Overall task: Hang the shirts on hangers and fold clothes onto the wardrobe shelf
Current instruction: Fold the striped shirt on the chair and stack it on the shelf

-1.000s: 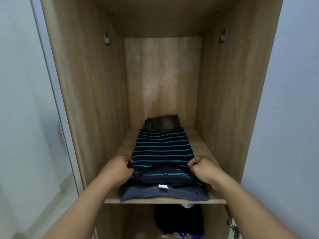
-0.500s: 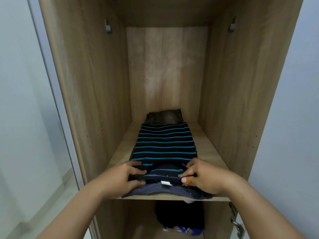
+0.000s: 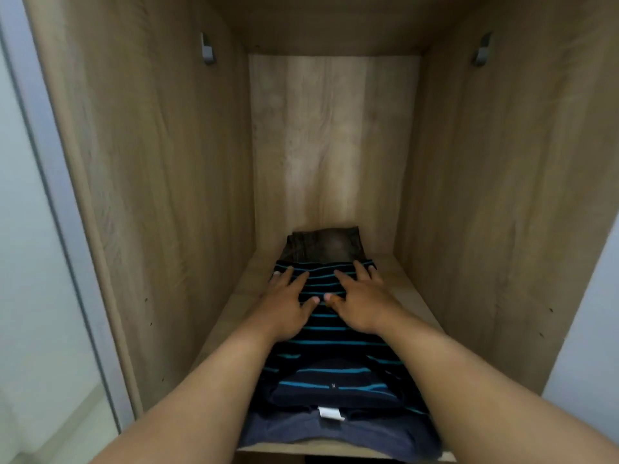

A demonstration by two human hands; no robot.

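Note:
A folded dark shirt with teal stripes [image 3: 331,349] lies on the wooden wardrobe shelf [image 3: 412,296], on top of a folded grey-blue garment [image 3: 301,433] with a white label. Behind them sits a folded dark brown garment [image 3: 325,244]. My left hand [image 3: 288,299] and my right hand [image 3: 360,296] lie flat side by side on the far half of the striped shirt, fingers spread and straight, pressing it down. Both forearms reach in over the shelf's front edge.
The wardrobe's side walls [image 3: 160,195] stand close on both sides, each with a small grey bracket [image 3: 207,50] high up. The back panel [image 3: 335,139] is bare wood. A pale door [image 3: 40,229] stands at the left.
Both hands let go of the shirt's near collar edge and slid forward to its far half, now lying flat. The view moved closer to the shelf.

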